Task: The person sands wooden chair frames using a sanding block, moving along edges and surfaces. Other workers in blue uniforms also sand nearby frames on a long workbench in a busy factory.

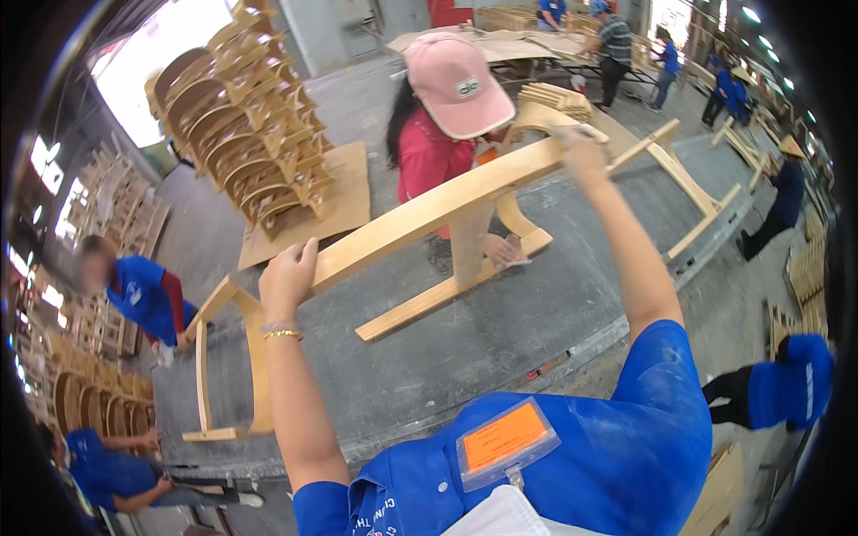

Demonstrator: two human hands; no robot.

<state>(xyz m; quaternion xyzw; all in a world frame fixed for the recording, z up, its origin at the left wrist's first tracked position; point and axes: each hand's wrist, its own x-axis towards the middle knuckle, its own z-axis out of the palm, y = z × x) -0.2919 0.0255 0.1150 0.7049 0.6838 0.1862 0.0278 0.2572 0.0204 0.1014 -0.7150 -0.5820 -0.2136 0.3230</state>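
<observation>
A pale wooden furniture frame point(438, 204) stands on the dark worktable point(407, 375), its long thick rail uppermost. My left hand point(288, 277) is closed around the rail's left end. At the opposite end my right hand point(585, 159) is on the rail, its fingers smeared by motion; whether it holds anything is unclear. Below the rail, a flat upright point(467, 246) and a curved piece point(512, 214) meet a lower bar point(420, 308). Across the table a person in a pink cap point(456, 85) has one hand point(505, 250) by the lower bar, with a pale piece at the fingers.
Similar wooden frames stand on the table's left point(259, 375) and right point(688, 183). A red-and-black tool point(547, 364) lies near the front edge. Curved wooden parts are stacked high point(241, 125) behind. Co-workers in blue stand left point(143, 299) and right point(786, 384).
</observation>
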